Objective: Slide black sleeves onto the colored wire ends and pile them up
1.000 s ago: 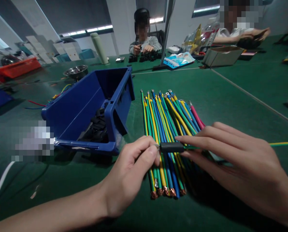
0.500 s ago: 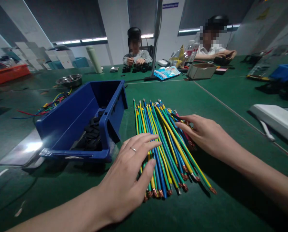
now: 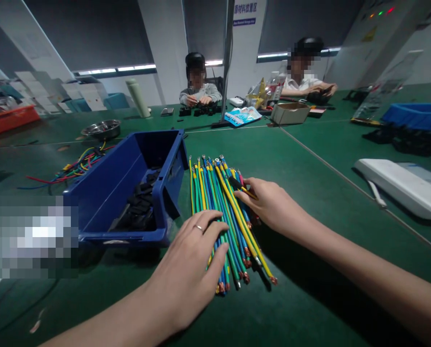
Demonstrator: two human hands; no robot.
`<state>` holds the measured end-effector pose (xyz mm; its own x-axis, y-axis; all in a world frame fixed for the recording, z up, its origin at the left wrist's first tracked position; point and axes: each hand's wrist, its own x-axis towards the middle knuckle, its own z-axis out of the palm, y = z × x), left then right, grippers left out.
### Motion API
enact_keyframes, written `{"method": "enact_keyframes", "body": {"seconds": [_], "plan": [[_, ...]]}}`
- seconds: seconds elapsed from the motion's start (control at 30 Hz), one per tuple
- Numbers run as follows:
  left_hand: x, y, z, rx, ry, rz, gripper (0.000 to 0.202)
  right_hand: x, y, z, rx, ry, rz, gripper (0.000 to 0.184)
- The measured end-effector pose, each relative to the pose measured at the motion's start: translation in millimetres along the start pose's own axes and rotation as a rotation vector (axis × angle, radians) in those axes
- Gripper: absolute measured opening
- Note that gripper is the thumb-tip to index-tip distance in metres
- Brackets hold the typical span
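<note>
The step in hand looks like handling a black-sleeved cable, pinched by the right hand over the cable bundle, right of the blue bin. The left hand's fingers lie loosely spread on the bundle; the next move calls for a steady pinch.

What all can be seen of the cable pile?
The cable pile lies on the green table, right of the dark blue bin. Mostly yellow, green and blue, its insulated cables lie side by side, some slanting. Some far ends carry metal ring lugs; several near ends show bare copper-coloured strands. The left hand seems to rest on it; the right hand holds a black-ended cable at its right.
</note>
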<state>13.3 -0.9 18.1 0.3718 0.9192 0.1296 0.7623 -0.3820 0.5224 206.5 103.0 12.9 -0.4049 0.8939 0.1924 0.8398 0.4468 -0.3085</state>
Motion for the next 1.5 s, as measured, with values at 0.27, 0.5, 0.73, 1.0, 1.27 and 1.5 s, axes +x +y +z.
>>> {"method": "enact_keyframes", "body": {"seconds": [0.27,0.5,0.73,1.0,1.27,1.5], "plan": [[4,-3,-1.3,0.078,-0.148,0.029,0.053,-9,2,-5,0.073,0.018,-0.079,0.029],[12,3,-13.9,0.159,-0.332,0.073,0.06,-23,23,-17,0.022,0.226,-0.153,0.027],[17,-3,-10.9,0.12,-0.356,0.209,0.054,-25,12,-10,0.014,0.154,-0.233,0.02],[12,-6,-4.5,0.208,-0.26,0.028,0.06,-26,20,-20,-0.154,0.095,-0.489,0.034],[11,-2,-2.6,0.201,-0.183,-0.011,0.053,-14,27,-7,-0.307,0.095,-0.713,0.036],[9,-5,-1.8,0.245,-0.218,0.01,0.058,-14,33,-9,-0.181,0.075,-0.699,0.036]]}}
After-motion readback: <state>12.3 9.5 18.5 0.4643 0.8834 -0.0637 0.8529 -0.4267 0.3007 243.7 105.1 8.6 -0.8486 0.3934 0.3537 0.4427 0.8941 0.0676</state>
